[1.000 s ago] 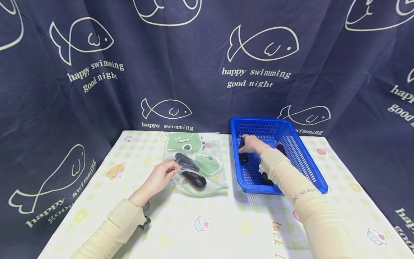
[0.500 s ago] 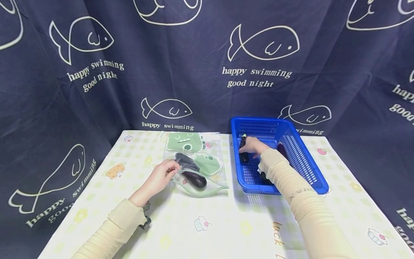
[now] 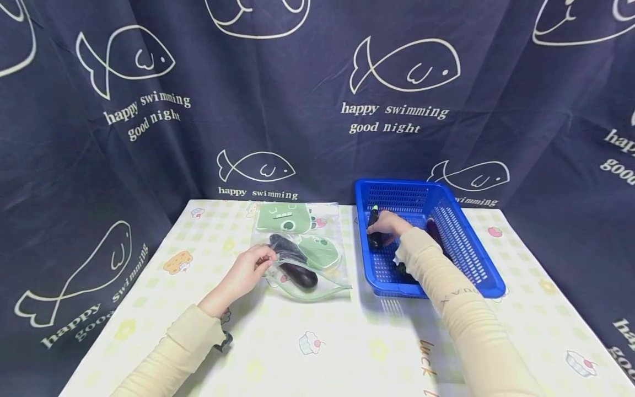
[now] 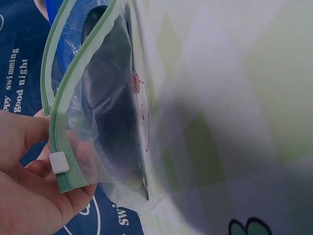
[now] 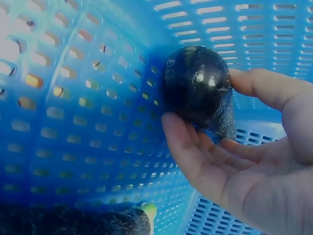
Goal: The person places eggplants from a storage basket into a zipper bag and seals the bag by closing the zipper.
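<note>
The person's left grip (image 3: 245, 273) is narrow: the thumb and fingers pinch the left end of a clear bag (image 3: 327, 284) by its green strip (image 4: 76, 54), close to a little white slider (image 4: 59, 162). The bag lies left of the middle of the worktop (image 3: 347, 353) and reaches up close to the back edge. Its mouth gapes toward the front edge. Dark eggplant (image 3: 300, 275) shows inside the bag, but I cannot tell if it is one or two. The right grip (image 3: 389, 223) is down in a blue basket (image 3: 397, 289), near the back right corner of the worktop. It holds a shiny dark eggplant with a green tip (image 3: 374, 241), with the thumb on one side and the fingers bent round the other. That eggplant lies along the basket's left wall. A purple eggplant (image 3: 434, 230) lies by the right wall, and something dark (image 3: 403, 270) is partly hidden under the cream sleeve (image 3: 446, 286). A blue cloth with white fish (image 3: 317, 127) hangs behind the back edge.
</note>
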`<state>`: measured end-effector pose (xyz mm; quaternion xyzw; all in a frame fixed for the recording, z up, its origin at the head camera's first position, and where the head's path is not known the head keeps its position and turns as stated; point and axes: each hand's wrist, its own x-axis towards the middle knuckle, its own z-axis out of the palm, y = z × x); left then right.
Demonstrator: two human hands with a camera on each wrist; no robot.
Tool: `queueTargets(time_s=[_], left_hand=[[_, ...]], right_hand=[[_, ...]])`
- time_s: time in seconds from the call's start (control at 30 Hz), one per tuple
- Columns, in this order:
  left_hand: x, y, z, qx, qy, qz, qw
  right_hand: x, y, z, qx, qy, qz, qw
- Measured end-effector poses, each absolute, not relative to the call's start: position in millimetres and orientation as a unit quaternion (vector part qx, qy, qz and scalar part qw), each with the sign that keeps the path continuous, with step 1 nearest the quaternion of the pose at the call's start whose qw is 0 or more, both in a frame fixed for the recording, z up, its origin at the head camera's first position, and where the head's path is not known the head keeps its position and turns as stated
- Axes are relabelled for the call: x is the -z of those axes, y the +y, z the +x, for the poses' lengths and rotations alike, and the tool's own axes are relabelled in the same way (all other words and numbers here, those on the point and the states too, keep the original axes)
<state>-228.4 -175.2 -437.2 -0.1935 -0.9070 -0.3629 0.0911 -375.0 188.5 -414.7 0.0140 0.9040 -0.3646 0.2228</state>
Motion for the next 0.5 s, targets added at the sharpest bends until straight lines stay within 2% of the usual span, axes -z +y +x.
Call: queueTargets(time_s=[0.2, 0.5], left_hand=[[438.8, -176.7, -228.7, 0.362, -0.906, -0.197, 0.091], [438.1, -177.4, -228.2, 0.367, -0.905, -0.196, 0.086]], right_hand=[[413.5, 189.7, -372.6, 0.408, 0.879, 0.030, 0.245], [414.3, 188.9, -371.3, 0.413, 0.877, 0.043, 0.243]])
